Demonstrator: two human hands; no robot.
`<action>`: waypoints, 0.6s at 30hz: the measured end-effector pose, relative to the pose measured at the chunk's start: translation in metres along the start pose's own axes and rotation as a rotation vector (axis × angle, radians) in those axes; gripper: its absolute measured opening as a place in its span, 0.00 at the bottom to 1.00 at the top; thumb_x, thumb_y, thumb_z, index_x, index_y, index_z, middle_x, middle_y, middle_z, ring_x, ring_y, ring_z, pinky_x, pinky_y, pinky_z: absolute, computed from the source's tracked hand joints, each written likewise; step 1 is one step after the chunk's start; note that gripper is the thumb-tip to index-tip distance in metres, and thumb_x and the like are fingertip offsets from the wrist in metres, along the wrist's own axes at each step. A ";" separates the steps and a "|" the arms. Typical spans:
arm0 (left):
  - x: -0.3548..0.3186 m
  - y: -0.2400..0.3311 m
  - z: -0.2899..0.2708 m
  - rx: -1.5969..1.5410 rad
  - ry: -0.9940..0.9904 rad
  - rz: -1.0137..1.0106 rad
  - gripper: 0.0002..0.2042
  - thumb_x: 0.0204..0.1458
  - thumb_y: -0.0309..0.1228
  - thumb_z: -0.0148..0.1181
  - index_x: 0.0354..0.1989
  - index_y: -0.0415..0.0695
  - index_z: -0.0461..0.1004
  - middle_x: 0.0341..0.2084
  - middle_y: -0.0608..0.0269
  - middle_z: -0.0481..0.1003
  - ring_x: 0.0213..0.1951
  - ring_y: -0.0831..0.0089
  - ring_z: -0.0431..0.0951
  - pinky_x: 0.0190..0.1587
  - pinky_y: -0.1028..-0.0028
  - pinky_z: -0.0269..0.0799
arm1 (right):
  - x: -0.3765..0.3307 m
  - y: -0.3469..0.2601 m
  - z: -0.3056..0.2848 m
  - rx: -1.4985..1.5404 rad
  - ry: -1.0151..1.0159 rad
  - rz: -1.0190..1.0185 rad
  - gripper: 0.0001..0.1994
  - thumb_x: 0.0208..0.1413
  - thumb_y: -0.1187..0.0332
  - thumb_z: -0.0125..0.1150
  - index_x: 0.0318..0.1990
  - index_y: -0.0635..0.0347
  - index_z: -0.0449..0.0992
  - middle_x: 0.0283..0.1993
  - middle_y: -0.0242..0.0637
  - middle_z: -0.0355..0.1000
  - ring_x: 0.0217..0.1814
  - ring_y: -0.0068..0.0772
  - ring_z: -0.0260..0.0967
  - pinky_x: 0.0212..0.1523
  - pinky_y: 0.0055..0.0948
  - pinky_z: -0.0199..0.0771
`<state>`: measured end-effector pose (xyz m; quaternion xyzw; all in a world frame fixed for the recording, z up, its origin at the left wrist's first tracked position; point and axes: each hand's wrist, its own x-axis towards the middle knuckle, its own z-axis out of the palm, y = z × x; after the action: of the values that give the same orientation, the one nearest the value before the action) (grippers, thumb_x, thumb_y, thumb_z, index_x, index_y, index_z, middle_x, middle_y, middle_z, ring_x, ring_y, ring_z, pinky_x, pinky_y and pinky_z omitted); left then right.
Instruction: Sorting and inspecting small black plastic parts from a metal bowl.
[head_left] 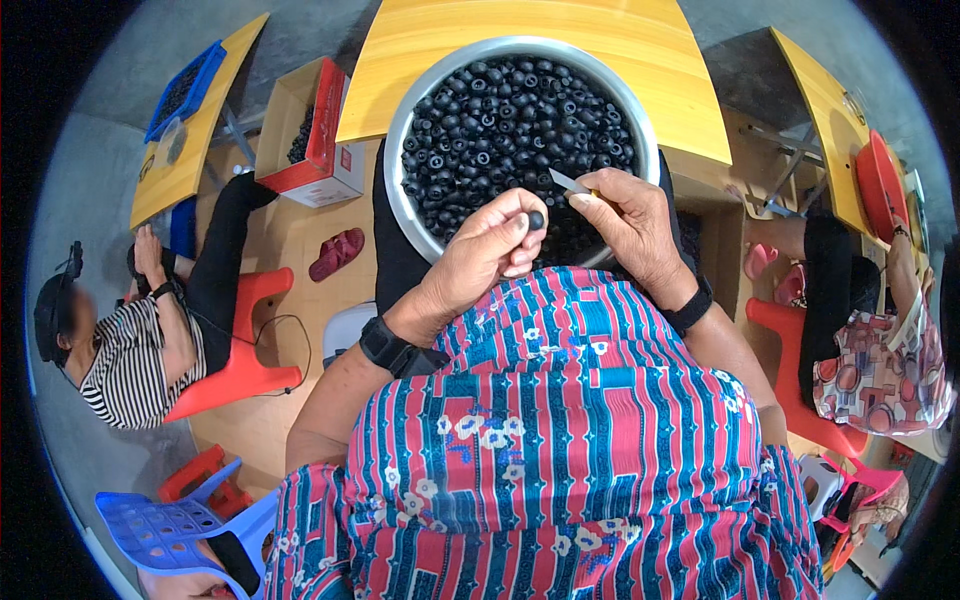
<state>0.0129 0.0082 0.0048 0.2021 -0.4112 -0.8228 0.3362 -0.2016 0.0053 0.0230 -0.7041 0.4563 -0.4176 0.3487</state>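
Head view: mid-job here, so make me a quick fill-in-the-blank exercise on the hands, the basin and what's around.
1. The left hand pinches a small piece coloured ____.
2. Touching or apart: the knife in the right hand and that small piece are ____.
3. In the picture, the blue crate is to the ____ of the metal basin.

Missing words: black; apart; left.

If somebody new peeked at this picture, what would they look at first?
Probably the big metal basin at the top middle, filled with lots of small, shiny black pieces. Near its lower edge, the left hand pinches a single black piece, while the right hand holds a knife. Below them, the bright pink-and-blue shirt with white flowers stands out too.
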 end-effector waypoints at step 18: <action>0.002 -0.003 -0.004 0.055 0.043 0.055 0.12 0.63 0.40 0.49 0.44 0.44 0.64 0.25 0.74 0.59 0.24 0.85 0.55 0.26 0.84 0.52 | -0.001 0.000 0.001 0.192 -0.121 0.019 0.13 0.59 0.63 0.57 0.35 0.67 0.77 0.29 0.40 0.71 0.33 0.31 0.69 0.37 0.29 0.67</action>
<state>0.0127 0.0056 -0.0004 0.2173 -0.4317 -0.7972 0.3617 -0.2007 0.0061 0.0223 -0.6869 0.3989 -0.4131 0.4454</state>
